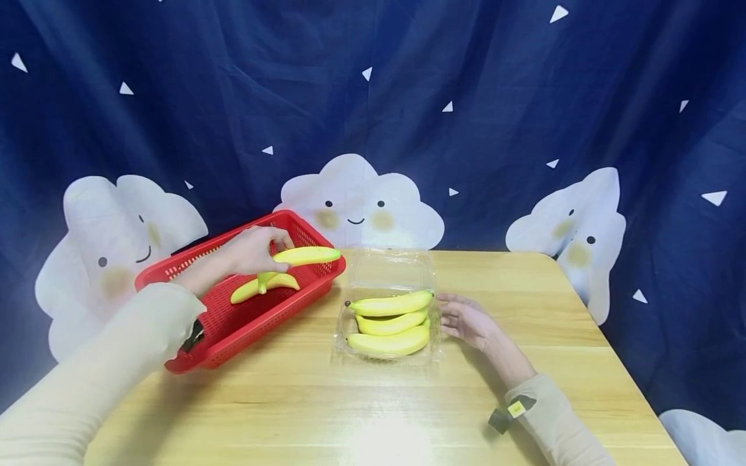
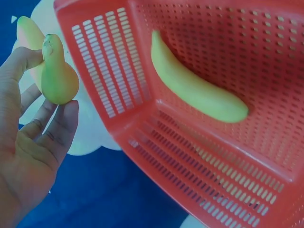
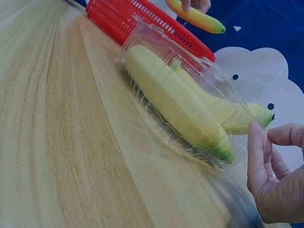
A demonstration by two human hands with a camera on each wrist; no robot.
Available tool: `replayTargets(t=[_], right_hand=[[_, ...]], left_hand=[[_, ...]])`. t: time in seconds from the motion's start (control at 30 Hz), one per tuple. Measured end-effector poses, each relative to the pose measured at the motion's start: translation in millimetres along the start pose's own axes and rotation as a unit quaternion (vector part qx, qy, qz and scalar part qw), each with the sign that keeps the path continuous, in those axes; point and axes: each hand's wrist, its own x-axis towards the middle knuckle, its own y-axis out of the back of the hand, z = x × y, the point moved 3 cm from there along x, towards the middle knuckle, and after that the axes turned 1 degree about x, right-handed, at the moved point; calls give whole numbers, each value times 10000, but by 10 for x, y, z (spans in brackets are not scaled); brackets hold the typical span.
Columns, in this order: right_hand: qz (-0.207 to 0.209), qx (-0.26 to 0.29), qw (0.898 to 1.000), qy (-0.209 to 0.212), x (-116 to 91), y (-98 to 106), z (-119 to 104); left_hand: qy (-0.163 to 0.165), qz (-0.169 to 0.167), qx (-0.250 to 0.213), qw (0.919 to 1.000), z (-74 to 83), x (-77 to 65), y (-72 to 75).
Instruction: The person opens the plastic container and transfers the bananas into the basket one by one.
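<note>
My left hand (image 1: 256, 251) pinches a yellow banana (image 1: 309, 255) with a green tip above the red plastic basket (image 1: 315, 298). Another banana (image 2: 199, 92) lies on the basket floor, below that hand. To the right stands a clear plastic box (image 1: 392, 268) with its lid raised at the back. Several bananas (image 1: 389, 342) lie side by side inside it. At the box's right side is my right hand (image 1: 466, 320). In the right wrist view, its thumb and forefinger (image 3: 285, 134) pinch the box's rim.
Everything stands on a light wooden table (image 1: 507, 401). Behind it hangs a dark blue curtain (image 1: 466, 149) with white cloud faces and triangles. A dark band with a yellow label (image 1: 515, 409) sits at the right sleeve.
</note>
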Motion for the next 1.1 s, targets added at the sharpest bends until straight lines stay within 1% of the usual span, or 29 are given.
replayTargets(t=[0.1,0.23,0.7,0.8,0.93,1.1], right_hand=[[-12,14,10000,21,-5,2,-4],[-1,17,10000,34,-9,3,-1],[-48,48,10000,41,-20,-11,0],[-29,70,10000,32,-15,-1,2],[-3,94,10000,26,-3,18,10],[-17,40,10000,51,-15,8,6]], left_hand=[[88,8,9,10000,-74,-7,21],[146,-28,63,9999,-159,-24,11],[75,-195,476,9986,-322,-24,-1],[83,-231,508,9984,-360,-14,-20],[92,-267,434,9987,-415,-3,-60],[147,-400,328,9985,-493,-1,-159]])
